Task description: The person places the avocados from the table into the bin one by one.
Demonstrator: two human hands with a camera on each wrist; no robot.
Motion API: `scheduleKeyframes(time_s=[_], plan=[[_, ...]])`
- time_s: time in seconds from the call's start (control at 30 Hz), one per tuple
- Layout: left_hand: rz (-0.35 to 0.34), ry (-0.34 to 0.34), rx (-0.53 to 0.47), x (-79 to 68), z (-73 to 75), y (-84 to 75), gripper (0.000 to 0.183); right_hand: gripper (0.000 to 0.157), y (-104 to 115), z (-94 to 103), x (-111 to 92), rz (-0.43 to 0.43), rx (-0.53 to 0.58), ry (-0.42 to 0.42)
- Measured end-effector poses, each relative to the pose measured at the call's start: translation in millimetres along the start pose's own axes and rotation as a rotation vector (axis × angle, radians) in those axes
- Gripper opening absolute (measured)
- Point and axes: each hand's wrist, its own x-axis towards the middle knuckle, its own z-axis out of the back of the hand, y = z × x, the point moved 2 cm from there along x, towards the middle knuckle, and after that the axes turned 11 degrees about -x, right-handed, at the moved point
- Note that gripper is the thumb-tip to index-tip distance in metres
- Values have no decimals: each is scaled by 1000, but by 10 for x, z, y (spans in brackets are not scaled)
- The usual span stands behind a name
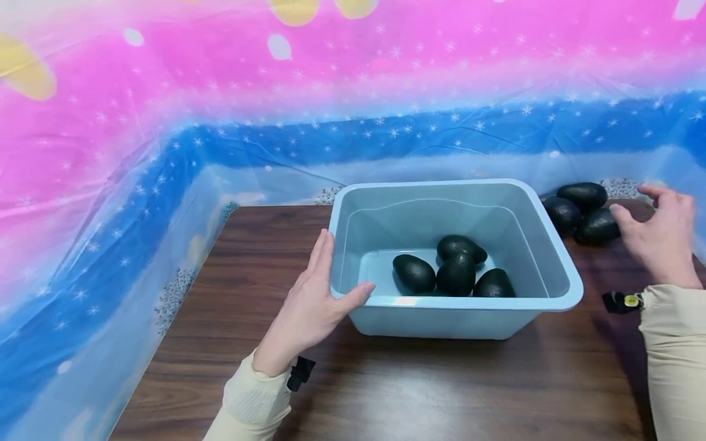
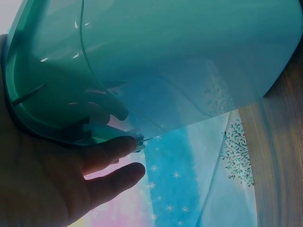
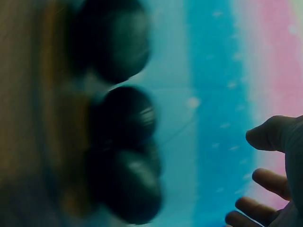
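Note:
Several dark avocados (image 1: 413, 274) lie in a light blue plastic bin (image 1: 441, 321). My left hand (image 1: 309, 300) rests on the bin's front left corner, with straight fingers along the side and the thumb over the front rim. In the left wrist view, the fingers (image 2: 116, 182) extend beside the bin wall (image 2: 189, 61). More avocados (image 1: 581, 195) form a small pile right of the bin. My right hand (image 1: 662, 229) is just right of that pile, thumb and fingers spread, holding nothing. Its wrist view shows the piled avocados (image 3: 132, 187) blurred, with the hand apart from them.
The bin stands on a dark wood-grain table (image 1: 248, 288). A pink and blue patterned cloth (image 1: 342, 141) hangs behind and to the left of the table. The pile sits near the table's back right corner, close to the cloth.

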Motion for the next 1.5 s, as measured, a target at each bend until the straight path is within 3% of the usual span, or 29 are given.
scheduleKeyframes(time_s=[0.17, 0.37, 0.7, 0.93, 1.17, 1.37, 1.5], plan=[[5, 12, 6, 2, -27, 1, 107, 69, -254, -212, -1, -76, -14, 98], [3, -7, 19, -6, 0, -22, 108, 75, -336, -334, 55, -116, -12, 162], [-2, -9, 32, 2, 0, -28, 107, 78, -366, -463, 72, -43, -83, 290], [-5, -16, 38, -5, -2, -35, 106, 75, -383, -496, 72, -51, -101, 284], [-8, -13, 36, 3, -8, -39, 106, 76, -382, -457, 64, 101, -59, 260], [-8, -7, 34, 10, -9, -45, 105, 72, -368, -455, 60, 46, -141, 265], [2, -6, 30, 5, -5, -40, 107, 72, -364, -446, 54, 80, -117, 272]])
